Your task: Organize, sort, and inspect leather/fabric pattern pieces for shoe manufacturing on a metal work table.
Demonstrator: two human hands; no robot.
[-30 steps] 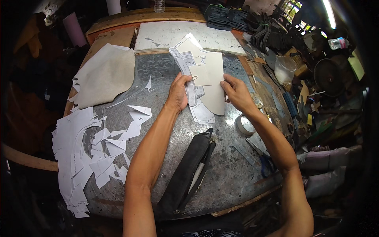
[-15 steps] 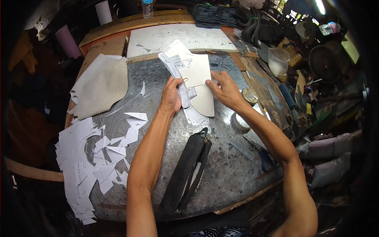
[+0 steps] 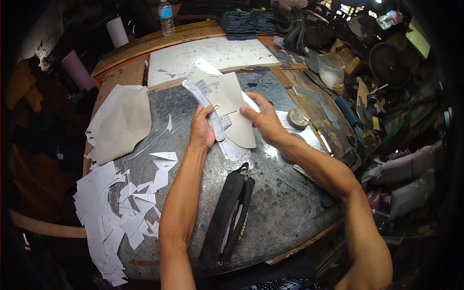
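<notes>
Over the middle of the metal-topped table I hold a bundle of cut card and paper patterns (image 3: 231,92). My left hand (image 3: 202,129) is closed on its left edge, beside a long curved paper strip (image 3: 208,107) fixed with a paper clip (image 3: 216,108). On the right edge, my right hand (image 3: 263,117) pinches the cards, thumb on top and fingers behind. Some pieces carry pencil marks and hatching. Below the bundle, a black zipped pouch (image 3: 223,212) lies partly unzipped, with things inside that I cannot make out.
White paper offcuts (image 3: 99,217) are heaped at the left, below a beige hide-like sheet (image 3: 118,123). A round tin (image 3: 297,118) and a pen (image 3: 325,143) lie by my right forearm. Along the back are a white board (image 3: 208,55), a water bottle (image 3: 166,19) and dark stacked pieces (image 3: 239,25).
My right hand has taken a fuller grip on the right edge of the patterns, which have turned and fanned slightly, so white paper shows behind the card. The whole view has shifted a little.
</notes>
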